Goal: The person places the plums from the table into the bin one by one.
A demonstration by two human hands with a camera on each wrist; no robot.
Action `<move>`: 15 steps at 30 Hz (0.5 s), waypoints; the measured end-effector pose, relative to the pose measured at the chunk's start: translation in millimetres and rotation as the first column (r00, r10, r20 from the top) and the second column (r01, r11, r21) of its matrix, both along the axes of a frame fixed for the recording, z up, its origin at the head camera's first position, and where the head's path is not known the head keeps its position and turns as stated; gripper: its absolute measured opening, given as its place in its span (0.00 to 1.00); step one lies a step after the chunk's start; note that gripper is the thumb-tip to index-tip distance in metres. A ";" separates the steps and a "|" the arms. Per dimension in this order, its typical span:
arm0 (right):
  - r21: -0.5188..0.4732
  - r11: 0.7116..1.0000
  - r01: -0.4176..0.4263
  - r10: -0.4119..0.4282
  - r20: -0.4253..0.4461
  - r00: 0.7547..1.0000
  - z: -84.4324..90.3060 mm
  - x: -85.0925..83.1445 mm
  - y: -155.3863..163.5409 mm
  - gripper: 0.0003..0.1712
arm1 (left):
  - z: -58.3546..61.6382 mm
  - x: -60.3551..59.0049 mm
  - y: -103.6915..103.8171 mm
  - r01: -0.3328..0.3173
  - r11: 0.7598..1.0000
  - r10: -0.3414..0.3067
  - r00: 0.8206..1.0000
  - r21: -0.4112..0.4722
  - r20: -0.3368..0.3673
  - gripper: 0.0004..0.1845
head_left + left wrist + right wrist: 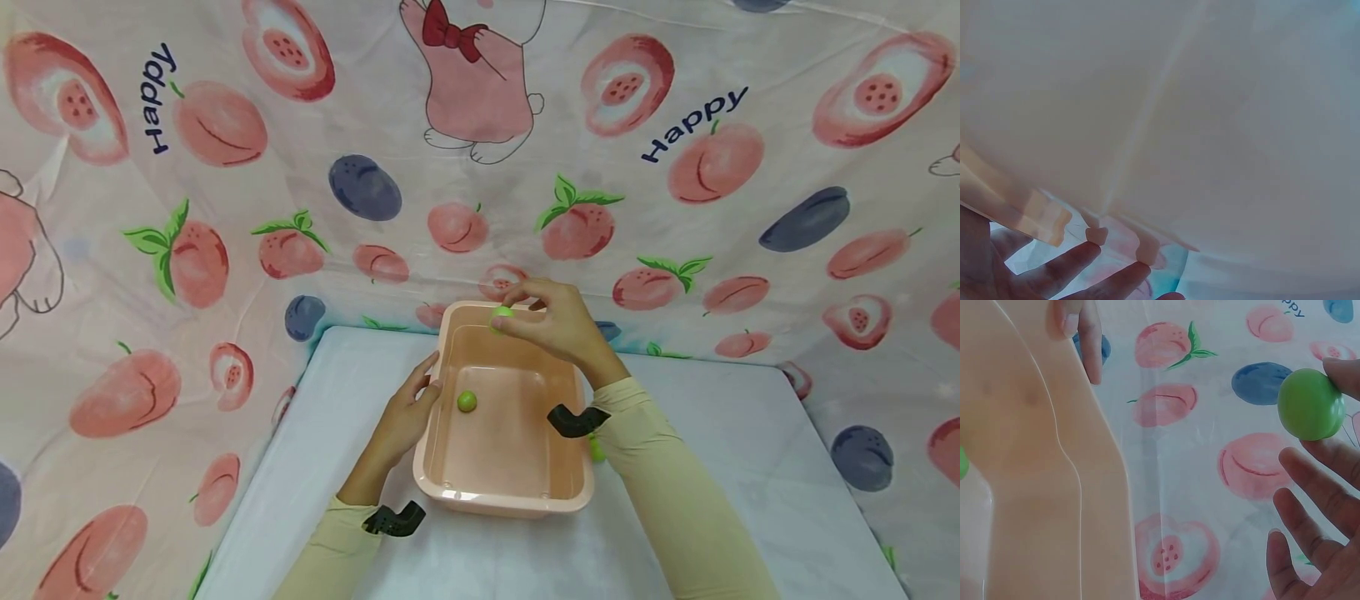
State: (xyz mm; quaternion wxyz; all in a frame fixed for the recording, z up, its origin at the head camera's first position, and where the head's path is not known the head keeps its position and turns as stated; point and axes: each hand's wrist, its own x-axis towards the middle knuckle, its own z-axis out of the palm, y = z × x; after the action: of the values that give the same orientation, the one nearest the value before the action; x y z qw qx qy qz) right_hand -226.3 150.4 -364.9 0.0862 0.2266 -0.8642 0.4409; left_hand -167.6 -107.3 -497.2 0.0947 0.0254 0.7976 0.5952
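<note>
Between the thumb and forefinger of my right hand (555, 321) is a small green ball (1311, 405) with a shallow crease, pinched above the far end of a peach-coloured plastic basin (510, 505). The other right fingers spread loosely in the right wrist view. My left hand (405, 417) rests against the basin's left side; in the left wrist view its fingers (1063, 267) look straight, with the tips touching the wall. A second green ball (467, 402) lies on the basin floor, left of centre. Outside the basin on the right, another green thing (597, 450) is partly hidden by my right sleeve.
The basin stands on a white-covered table (720, 467). Behind and beside it hangs a cloth (480, 183) printed with fruit and rabbits. A black wrist mount (577, 421) on my right arm overlaps the basin's right rim in the head view.
</note>
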 end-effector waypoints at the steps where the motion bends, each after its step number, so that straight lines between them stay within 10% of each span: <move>1: 0.001 1.000 0.000 0.000 -0.002 1.000 -0.2 -0.1 0.0 0.13 | 0.0 -0.2 -0.1 -0.001 1.000 0.001 1.000 -0.001 0.000 0.28; 15: -0.002 1.000 -0.017 0.017 -0.005 1.000 0.8 1.1 -1.9 0.12 | -3.0 -1.9 0.1 -0.010 1.000 0.010 1.000 0.002 0.004 0.27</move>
State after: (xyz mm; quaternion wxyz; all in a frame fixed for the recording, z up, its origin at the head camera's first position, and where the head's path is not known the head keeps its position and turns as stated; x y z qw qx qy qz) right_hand -225.2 148.4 -364.1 0.0846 0.2350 -0.8615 0.4421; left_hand -169.5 -107.3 -500.2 0.0931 0.0204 0.7970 0.5965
